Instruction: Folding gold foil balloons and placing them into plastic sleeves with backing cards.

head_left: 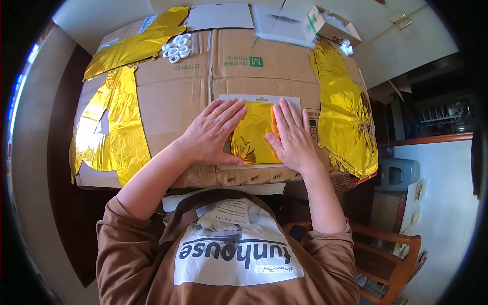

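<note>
A folded gold foil balloon (255, 124) lies on a white backing card (291, 100) with a hanging slot, near the front middle of the cardboard surface. Flat along the left edge of the foil rests my left hand (213, 131), fingers stretched out, a ring on one of them. My right hand (294, 136) is likewise laid flat, on the right edge of the foil and card, its thumb pointing inward. Both hands press down and grip nothing. Parts of the card and foil are hidden beneath them.
Flat gold foil balloons lie at the left (133, 96), far left (145, 44) and right (345, 112) of the cardboard (173, 101). White ribbon rolls (176, 48), another white card (219, 16), a clear bag (282, 25) and an open box (341, 26) sit farther back. A wooden chair (412, 249) stands right.
</note>
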A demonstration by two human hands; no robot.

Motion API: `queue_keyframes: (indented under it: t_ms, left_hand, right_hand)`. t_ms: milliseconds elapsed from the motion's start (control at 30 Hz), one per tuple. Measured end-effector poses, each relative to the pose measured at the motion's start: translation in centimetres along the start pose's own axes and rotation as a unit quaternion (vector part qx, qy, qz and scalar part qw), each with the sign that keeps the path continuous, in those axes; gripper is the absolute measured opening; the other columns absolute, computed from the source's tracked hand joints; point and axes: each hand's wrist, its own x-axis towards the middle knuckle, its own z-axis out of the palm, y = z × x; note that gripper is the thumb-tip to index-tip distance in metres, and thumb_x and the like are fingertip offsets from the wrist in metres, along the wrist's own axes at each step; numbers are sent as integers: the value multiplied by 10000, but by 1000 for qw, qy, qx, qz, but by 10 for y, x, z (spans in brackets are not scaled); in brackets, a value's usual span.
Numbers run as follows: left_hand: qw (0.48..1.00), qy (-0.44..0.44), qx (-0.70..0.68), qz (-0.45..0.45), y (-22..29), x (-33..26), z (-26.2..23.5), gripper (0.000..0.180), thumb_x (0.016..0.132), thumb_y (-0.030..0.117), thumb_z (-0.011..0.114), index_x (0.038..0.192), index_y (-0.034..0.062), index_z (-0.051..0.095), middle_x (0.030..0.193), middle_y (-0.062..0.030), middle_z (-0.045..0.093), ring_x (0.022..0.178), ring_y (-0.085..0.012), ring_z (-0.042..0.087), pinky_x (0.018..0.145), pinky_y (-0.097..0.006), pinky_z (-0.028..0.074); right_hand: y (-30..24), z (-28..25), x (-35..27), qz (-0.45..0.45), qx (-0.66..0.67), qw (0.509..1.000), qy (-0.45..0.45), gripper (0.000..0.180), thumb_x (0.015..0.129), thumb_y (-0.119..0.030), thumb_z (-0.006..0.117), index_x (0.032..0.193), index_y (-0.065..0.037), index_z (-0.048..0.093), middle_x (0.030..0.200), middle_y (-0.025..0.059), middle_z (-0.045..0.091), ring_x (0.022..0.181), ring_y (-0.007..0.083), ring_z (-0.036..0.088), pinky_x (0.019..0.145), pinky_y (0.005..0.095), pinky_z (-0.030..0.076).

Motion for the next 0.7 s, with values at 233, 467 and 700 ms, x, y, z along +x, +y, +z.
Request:
queue_keyframes:
  t_ms: [233,467,700]
  left_hand:
    - [999,2,-38,-11,-2,-6,-8,1186,739,730,722,1565,-10,304,1636,-197,305,1530,-346,274,1255,-505,193]
    - [994,-5,-97,-45,-8,-17,-29,926,787,500,781,1496,17,433,1556,-198,422,1470,-364,365,1237,-513,242]
    - [992,46,-109,-39,-8,-28,-30,797,748,268,783,1464,68,496,1524,-199,458,1453,-368,395,1225,-528,266]
  right_hand:
    - [-1,-5,2,6,24,1000,0,745,1043,-513,440,1577,-12,302,1663,207,244,1543,351,228,1243,583,81]
    - [2,-8,2,2,47,999,-10,701,1045,-459,463,1561,-3,332,1657,206,258,1539,354,243,1248,570,79]
    - [-25,-49,-22,-115,34,989,84,533,882,-280,679,1375,-87,612,1492,155,529,1410,351,464,1218,609,197]
